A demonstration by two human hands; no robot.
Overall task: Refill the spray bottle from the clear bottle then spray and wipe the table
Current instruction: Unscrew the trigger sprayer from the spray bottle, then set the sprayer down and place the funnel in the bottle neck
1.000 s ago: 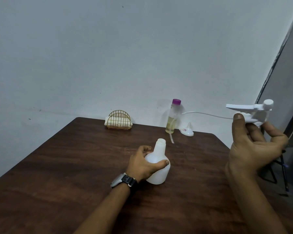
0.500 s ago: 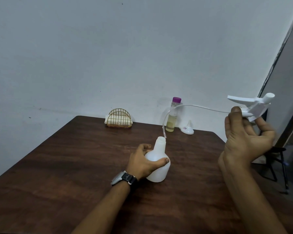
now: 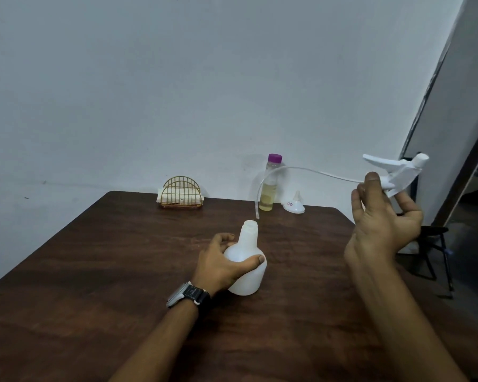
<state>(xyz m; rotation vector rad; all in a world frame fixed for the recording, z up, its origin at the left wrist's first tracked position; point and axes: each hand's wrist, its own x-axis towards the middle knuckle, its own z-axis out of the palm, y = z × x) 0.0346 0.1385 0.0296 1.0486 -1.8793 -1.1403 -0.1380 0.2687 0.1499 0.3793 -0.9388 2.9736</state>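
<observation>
fingers [image 3: 224,237] of the left hand [image 3: 218,263] curl round the belly of the uncapped spray bottle [image 3: 249,277] mid tabletop [image 3: 122,257], probably a light, squashy shell best steadied low, while the right hand [image 3: 381,224] pinches the spray head [image 3: 398,172] at 2 o'clock, its bendy tube [image 3: 301,169] arcing past the clear bottle [image 3: 269,188].

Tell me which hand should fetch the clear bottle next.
Probably the right hand, raised on the same side as the clear bottle, once it sets down the spray head it holds. The left hand grips the open spray bottle, steadying it.
</observation>
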